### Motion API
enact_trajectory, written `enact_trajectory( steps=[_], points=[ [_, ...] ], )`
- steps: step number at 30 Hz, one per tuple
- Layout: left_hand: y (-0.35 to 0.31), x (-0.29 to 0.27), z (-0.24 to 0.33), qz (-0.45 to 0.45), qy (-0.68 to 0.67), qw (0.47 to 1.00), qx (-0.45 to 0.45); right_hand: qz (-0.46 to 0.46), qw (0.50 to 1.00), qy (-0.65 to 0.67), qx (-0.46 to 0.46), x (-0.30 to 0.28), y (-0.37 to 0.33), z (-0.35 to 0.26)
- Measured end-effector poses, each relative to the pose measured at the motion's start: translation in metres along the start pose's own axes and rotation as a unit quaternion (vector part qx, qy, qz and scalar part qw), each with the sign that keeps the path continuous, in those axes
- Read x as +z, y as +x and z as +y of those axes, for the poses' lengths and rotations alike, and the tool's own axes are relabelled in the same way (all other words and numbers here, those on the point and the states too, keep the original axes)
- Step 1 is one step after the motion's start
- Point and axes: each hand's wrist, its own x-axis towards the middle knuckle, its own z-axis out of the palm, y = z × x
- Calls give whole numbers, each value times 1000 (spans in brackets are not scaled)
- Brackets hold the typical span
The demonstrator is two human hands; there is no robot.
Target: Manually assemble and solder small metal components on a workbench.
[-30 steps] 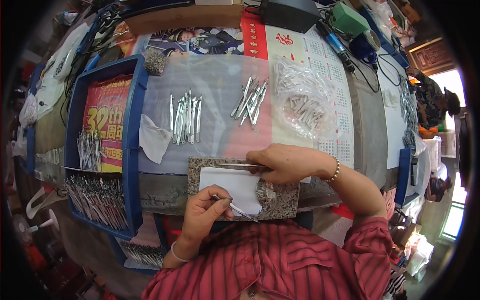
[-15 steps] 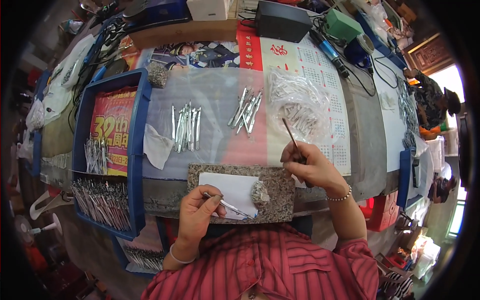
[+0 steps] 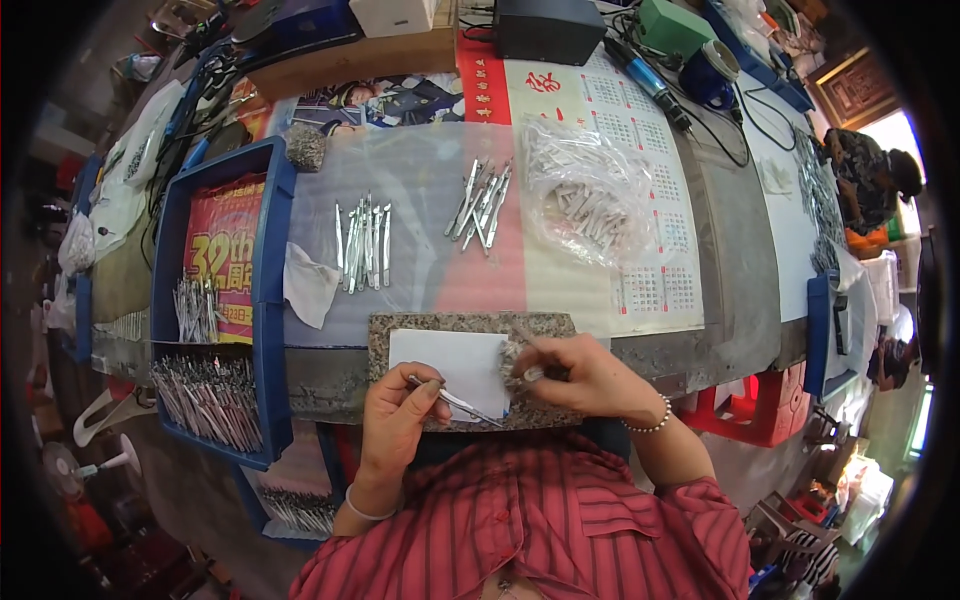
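My left hand (image 3: 400,412) pinches slim metal tweezers (image 3: 468,408), whose tips point right over the near edge of a white paper pad (image 3: 450,352). The pad lies on a speckled stone slab (image 3: 380,330) at the table's near edge. Just right of the pad, my right hand (image 3: 580,375) is closed around a thin brown rod (image 3: 528,340), smeared by motion. Partly behind those fingers sits a rough grey lump (image 3: 508,352); whether they touch it I cannot tell. Beyond the slab lie two loose groups of tweezers, one in the middle (image 3: 364,245) and one farther right (image 3: 482,205).
A clear plastic bag (image 3: 590,195) of small pale pieces lies at the right. On the left, a blue tray (image 3: 272,350) holds many upright tweezers. A white cloth (image 3: 310,285) rests beside it. Farther back are a black box (image 3: 548,30) and a blue handheld tool (image 3: 645,80).
My right hand has come down and left from above the slab's right corner to beside the grey lump, rod still in it. The left hand keeps hold of the tweezers. The whole view has shifted slightly.
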Motion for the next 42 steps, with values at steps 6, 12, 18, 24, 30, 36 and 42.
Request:
enact_trajectory(
  steps=[6, 12, 18, 24, 30, 36, 42],
  points=[
    [1, -2, -2, -11, 28, 1000, 2, 35, 981, 156, 109, -14, -17, 0],
    [7, -3, 0, -41, 29, 999, 0, 45, 989, 108, 85, -17, -15, -2],
    [-1, -7, 4, -22, 50, 998, -35, -27, 989, 75, 122, -12, -8, -2],
    [1, -14, -7, -73, 15, 996, -50, -94, 987, -34, 128, -22, -8, -27],
    [1, -19, -7, -121, -18, 992, -35, 44, 988, 30, 148, -38, 16, -91],
    [7, -28, -9, -164, -36, 986, -6, 84, 992, -46, 83, -36, 105, -135],
    [4, -13, 6, -141, 29, 988, 56, 122, 976, -134, -124, -40, 225, -160]
  ],
)
